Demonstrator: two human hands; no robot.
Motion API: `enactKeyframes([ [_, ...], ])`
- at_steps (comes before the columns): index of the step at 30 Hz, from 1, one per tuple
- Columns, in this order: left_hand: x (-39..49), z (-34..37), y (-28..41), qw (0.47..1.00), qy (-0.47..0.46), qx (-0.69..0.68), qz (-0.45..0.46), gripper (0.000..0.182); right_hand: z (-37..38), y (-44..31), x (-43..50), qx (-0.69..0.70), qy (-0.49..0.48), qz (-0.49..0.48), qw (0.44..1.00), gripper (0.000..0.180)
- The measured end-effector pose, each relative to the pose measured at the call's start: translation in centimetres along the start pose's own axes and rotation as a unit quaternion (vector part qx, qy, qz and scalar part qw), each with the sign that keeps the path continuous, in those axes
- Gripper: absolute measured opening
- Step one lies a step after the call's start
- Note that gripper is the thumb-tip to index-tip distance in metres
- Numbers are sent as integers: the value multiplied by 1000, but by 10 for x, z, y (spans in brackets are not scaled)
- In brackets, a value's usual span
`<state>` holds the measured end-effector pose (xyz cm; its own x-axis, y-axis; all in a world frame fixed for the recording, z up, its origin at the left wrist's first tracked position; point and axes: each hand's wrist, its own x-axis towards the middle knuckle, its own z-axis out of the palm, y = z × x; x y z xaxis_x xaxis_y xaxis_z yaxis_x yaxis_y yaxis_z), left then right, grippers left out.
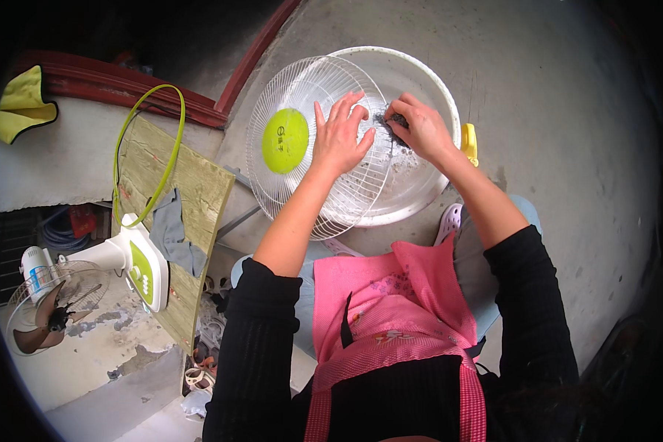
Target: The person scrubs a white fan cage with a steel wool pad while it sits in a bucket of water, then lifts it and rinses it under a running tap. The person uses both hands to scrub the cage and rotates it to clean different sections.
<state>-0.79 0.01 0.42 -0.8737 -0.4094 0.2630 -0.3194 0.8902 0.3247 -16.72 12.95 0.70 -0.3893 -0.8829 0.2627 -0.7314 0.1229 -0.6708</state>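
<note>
A round wire fan grille with a lime-green centre disc leans over a white plastic basin. The disc bears writing. My left hand lies over the grille's right half, its fingers spread and nothing held in them; whether it touches the wires is hard to tell. At the grille's right rim, my right hand pinches a dark grey clump, which could be dust or scouring wool. Grey bits and whitish specks cling to the basin floor below.
On the left, a wooden board table holds the fan's white-and-green base, a green ring and a grey cloth. Fan blades hang beyond it. A yellow plastic object touches the basin's right side. A yellow cloth lies upper left.
</note>
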Motion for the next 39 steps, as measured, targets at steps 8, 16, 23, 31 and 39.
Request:
enactKeyframes([
  [8, 2, 0, -3, 1000, -9, 10, 3, 25, 16, 6, -3, -48, 19, -60, 997, 8],
  [16, 4, 0, -2, 999, -25, 30, 8, 24, 12, 17, 5, -114, -26, -32, 993, 6],
  [23, 0, -5, -3, 1000, -16, 3, 1, 25, -14, 31, 17, -121, -15, 104, 987, 16],
  [31, 3, -8, -3, 1000, -13, -21, 11, 25, 3, 14, 44, 187, 131, 66, 971, 43],
  [39, 1, -9, -2, 1000, -4, -29, -1, 29, 6, -18, 62, 88, 90, 101, 987, 32],
])
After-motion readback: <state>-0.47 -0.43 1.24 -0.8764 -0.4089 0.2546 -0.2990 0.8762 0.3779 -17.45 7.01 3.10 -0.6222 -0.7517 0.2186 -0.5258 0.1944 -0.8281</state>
